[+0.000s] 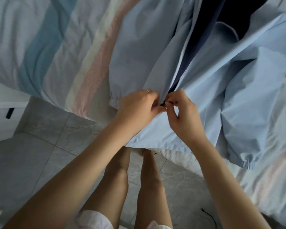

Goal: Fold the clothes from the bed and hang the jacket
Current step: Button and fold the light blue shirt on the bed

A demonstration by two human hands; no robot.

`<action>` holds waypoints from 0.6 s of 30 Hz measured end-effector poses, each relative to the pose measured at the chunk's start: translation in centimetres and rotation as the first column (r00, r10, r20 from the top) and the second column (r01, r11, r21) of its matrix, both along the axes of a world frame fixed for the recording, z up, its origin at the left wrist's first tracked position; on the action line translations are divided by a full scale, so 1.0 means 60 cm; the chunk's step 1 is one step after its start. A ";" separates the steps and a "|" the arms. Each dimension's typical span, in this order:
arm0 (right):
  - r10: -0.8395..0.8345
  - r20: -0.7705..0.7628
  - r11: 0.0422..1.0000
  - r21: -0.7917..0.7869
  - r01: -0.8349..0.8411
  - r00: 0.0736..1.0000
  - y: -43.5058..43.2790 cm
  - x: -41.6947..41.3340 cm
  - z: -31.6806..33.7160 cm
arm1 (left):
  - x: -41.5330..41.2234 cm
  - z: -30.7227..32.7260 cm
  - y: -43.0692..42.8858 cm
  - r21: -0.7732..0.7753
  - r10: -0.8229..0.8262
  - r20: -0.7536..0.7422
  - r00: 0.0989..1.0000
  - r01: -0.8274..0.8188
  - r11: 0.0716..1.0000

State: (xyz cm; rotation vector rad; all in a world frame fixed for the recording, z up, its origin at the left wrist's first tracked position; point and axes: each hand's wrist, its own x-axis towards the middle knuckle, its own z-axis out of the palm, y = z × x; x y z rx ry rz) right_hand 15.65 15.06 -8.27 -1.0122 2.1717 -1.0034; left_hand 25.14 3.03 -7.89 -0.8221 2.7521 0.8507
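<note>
A pale blue jacket (pixel 205 76) with a dark navy lining lies spread on the bed, its hem hanging over the bed's edge toward me. Its front is open along a white zipper (pixel 180 63). My left hand (pixel 137 108) grips the left front edge at the bottom of the zipper. My right hand (pixel 182 113) pinches the small dark zipper pull (pixel 167 103) at the base of the right edge. Both hands meet at the zipper's lower end. An elastic cuff (pixel 114 100) shows left of my left hand.
The bed (pixel 48 47) carries a striped cover in blue, white and pink. Grey marbled floor tiles (pixel 44 146) lie below, with my bare legs (pixel 119 179) against the bed's edge. A white cabinet with a dark handle (pixel 10 113) stands at the left. A dark cable (pixel 208 214) lies on the floor.
</note>
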 end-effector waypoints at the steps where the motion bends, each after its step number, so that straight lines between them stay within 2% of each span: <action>1: -0.010 0.015 1.000 -0.005 0.010 1.000 0.007 0.000 0.002 | 0.000 -0.002 0.002 -0.006 -0.047 -0.003 0.999 0.047 0.999; 3: 0.022 0.041 1.000 -0.008 -0.021 0.999 0.020 -0.001 0.008 | 0.012 -0.006 0.007 -0.023 -0.159 -0.078 0.984 0.158 0.987; 5: 0.134 0.036 0.991 0.007 -0.134 0.990 0.031 0.001 0.017 | 0.032 -0.006 0.014 -0.008 -0.203 -0.163 0.966 0.204 0.979; 8: 0.327 -0.147 0.944 0.095 -0.316 0.934 0.038 -0.012 0.028 | 0.052 0.001 0.031 0.110 -0.150 -0.204 0.967 0.175 0.978; 10: 0.384 -0.269 0.923 0.143 -0.358 0.883 0.036 -0.028 0.030 | 0.056 0.009 0.033 0.174 -0.094 -0.209 0.973 0.131 0.976; 13: 0.418 -0.320 0.909 0.141 -0.393 0.851 0.020 -0.042 0.034 | 0.052 0.015 0.024 0.180 -0.055 -0.220 0.974 0.096 0.979; 15: 0.379 -0.348 0.925 0.156 -0.346 0.857 0.009 -0.061 0.029 | 0.052 0.018 0.020 0.147 -0.088 -0.222 0.971 0.123 0.982; 18: 0.162 -0.374 0.966 0.249 -0.069 0.913 0.000 -0.131 0.016 | 0.071 0.018 0.017 0.131 -0.141 -0.210 0.967 0.171 0.977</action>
